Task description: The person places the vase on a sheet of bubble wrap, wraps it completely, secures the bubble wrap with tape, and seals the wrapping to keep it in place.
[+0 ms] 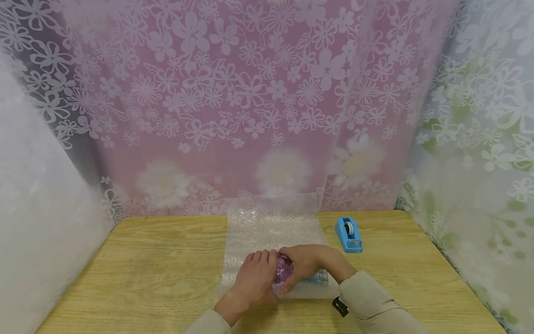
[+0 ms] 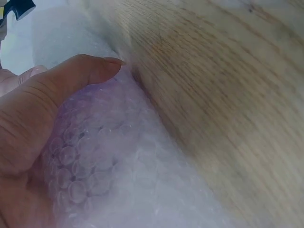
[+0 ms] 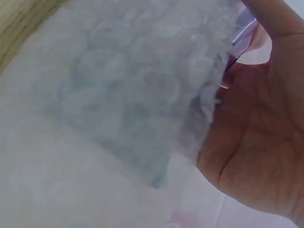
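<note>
A long sheet of bubble wrap (image 1: 273,227) runs from the back of the table to the hands, its near part folded over. Between the hands shows a shiny purple thing (image 1: 284,269), partly under the wrap; its kind cannot be told. The left hand (image 1: 255,277) grips the wrapped bundle from the left, its thumb laid along the bubble wrap (image 2: 109,147) in the left wrist view. From the right, the right hand (image 1: 306,263) holds the bundle, thumb at the near side. A bluish flat thing (image 3: 128,118) shows blurred through the wrap beside the right palm.
A blue tape dispenser (image 1: 349,235) with a roll in it stands on the wooden table (image 1: 158,260), right of the sheet. A small black thing (image 1: 340,306) is beside the right sleeve. Flowered curtains (image 1: 250,102) hang behind and at the sides.
</note>
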Action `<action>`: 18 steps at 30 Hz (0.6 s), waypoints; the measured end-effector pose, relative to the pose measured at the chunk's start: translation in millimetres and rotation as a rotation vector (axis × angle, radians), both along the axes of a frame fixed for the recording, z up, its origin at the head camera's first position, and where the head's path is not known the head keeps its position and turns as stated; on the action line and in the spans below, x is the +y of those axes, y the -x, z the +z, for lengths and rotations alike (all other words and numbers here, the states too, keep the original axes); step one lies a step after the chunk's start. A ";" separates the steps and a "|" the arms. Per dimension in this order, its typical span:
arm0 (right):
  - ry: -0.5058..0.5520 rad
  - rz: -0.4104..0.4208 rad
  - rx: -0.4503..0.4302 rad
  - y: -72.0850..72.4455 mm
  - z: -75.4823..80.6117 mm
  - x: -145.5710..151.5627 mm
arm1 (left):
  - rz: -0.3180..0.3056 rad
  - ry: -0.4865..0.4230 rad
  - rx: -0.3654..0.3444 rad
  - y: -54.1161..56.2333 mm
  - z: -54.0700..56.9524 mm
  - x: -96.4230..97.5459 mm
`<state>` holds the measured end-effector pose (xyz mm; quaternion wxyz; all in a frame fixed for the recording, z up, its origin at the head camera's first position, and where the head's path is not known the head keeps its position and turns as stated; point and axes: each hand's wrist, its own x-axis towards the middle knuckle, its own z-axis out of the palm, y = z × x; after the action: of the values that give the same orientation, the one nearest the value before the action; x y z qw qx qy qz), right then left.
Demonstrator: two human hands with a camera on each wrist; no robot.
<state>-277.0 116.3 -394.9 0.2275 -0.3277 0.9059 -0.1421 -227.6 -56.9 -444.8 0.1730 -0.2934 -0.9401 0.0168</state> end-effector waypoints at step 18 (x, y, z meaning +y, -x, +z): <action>0.042 -0.125 0.013 -3.1 -9.9 11.4 | 0.005 0.037 -0.156 9.2 9.6 -2.4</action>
<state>-273.9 127.8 -404.8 0.2054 -0.2762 0.9228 -0.1732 -236.9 -59.3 -435.2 0.0938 -0.2944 -0.9510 0.0116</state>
